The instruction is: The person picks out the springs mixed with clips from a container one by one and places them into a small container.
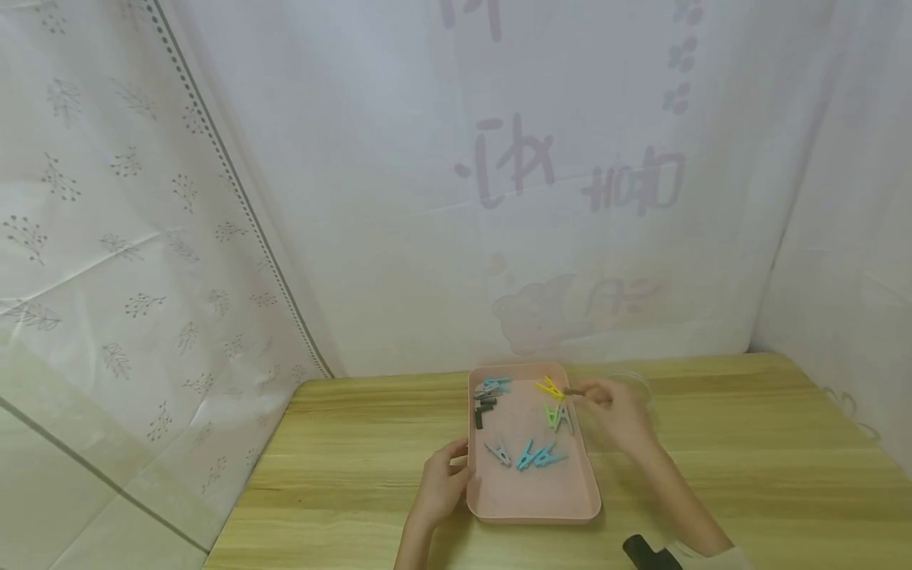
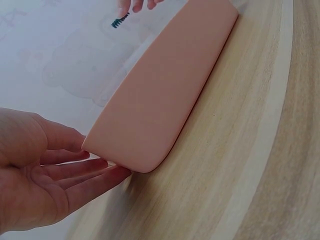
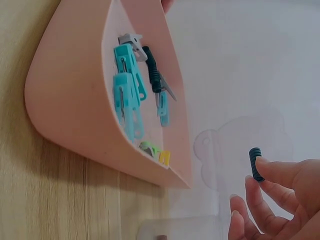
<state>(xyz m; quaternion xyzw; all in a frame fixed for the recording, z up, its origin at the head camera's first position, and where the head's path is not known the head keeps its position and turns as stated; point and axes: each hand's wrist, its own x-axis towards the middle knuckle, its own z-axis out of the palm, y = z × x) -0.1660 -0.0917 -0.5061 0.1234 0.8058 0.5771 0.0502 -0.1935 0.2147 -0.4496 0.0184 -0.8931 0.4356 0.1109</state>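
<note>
My right grip [image 1: 614, 408] pinches a coil [image 3: 255, 164] near the desk's [image 1: 356, 443] back edge. My left grip [image 1: 442, 481], fingers extended, touches the tray [image 1: 534, 500].

Behind a yellowish wood-grain surface [image 1: 349, 443] hangs a pale sheet [image 1: 385, 214] with faint pinkish-mauve lettering and a rounded cartoon figure, flanked at left by a white curtain [image 1: 107, 198] printed with grey sprigs and at right by another pale sheet [image 1: 848, 237], all softly lit.
</note>
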